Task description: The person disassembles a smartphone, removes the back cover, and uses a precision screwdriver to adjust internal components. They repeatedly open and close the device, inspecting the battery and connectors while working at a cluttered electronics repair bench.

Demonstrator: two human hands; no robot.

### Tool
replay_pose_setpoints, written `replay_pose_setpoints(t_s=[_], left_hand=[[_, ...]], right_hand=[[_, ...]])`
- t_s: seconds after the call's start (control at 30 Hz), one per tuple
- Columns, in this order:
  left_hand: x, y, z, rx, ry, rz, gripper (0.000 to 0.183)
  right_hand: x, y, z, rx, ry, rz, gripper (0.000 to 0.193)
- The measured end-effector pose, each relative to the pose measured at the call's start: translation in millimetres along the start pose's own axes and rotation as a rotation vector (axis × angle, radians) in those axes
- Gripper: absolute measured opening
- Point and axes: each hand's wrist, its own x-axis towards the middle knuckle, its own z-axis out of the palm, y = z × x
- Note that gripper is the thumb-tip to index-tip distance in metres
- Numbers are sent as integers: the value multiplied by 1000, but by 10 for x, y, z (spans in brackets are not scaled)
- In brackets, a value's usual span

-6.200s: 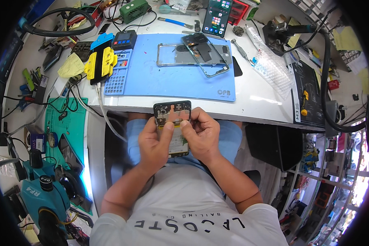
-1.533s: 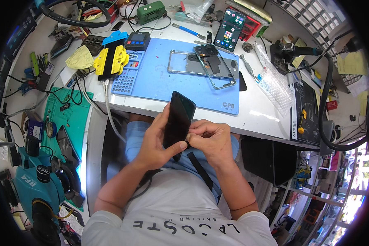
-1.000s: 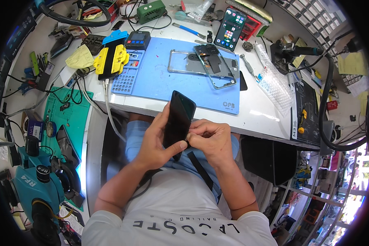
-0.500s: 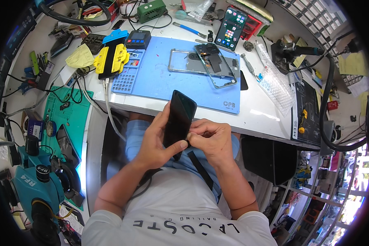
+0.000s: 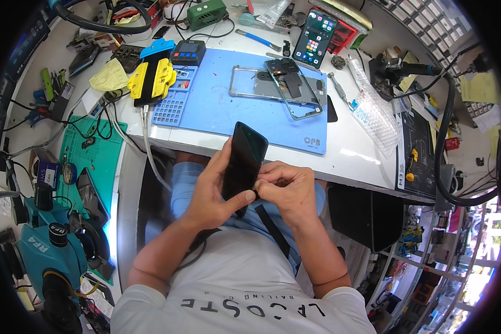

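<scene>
A dark smartphone point(image 5: 245, 156) stands tilted over my lap, just in front of the bench edge. My left hand point(image 5: 210, 195) is closed round its left side and lower end, the thumb lying across the bottom. At the phone's lower right edge, my right hand point(image 5: 288, 188) is closed in a pinch with curled fingers. Whatever sits between those fingertips is too small or hidden to make out. Beyond the phone, a blue work mat point(image 5: 206, 111) carries a grey phone housing point(image 5: 256, 83) and an opened phone frame point(image 5: 292, 89) lying partly over it.
Left of the mat, a yellow clamp point(image 5: 160, 80) grips a dark phone. Another phone point(image 5: 315, 39), screen lit, leans upright at the back. A screwdriver point(image 5: 339, 89) and bubble wrap point(image 5: 376, 125) lie to the right. A teal microscope point(image 5: 50, 239) stands at lower left.
</scene>
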Motion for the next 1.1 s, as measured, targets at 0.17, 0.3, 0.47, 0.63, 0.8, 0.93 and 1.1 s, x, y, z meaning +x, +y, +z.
replay_pose_setpoints(t_s=[0.17, 0.3, 0.47, 0.63, 0.8, 0.93, 1.1], left_hand=[[3, 14, 8, -10, 2, 4, 106], [3, 20, 2, -12, -3, -8, 106], [4, 25, 4, -9, 4, -2, 106], [-12, -19, -16, 14, 9, 6, 106], [-16, -20, -19, 10, 7, -6, 106], [-9, -10, -10, -1, 8, 0, 106], [-4, -2, -3, -26, 46, -39, 104]], right_hand=[[1, -13, 3, 3, -8, -3, 10], [0, -12, 8, -6, -1, 9, 10], [2, -17, 19, 3, -4, 8, 10], [5, 12, 11, 10, 0, 5, 9], [6, 13, 10, 4, 3, 10, 9], [2, -5, 22, 15, 2, 14, 10], [31, 22, -9, -7, -7, -6, 13]])
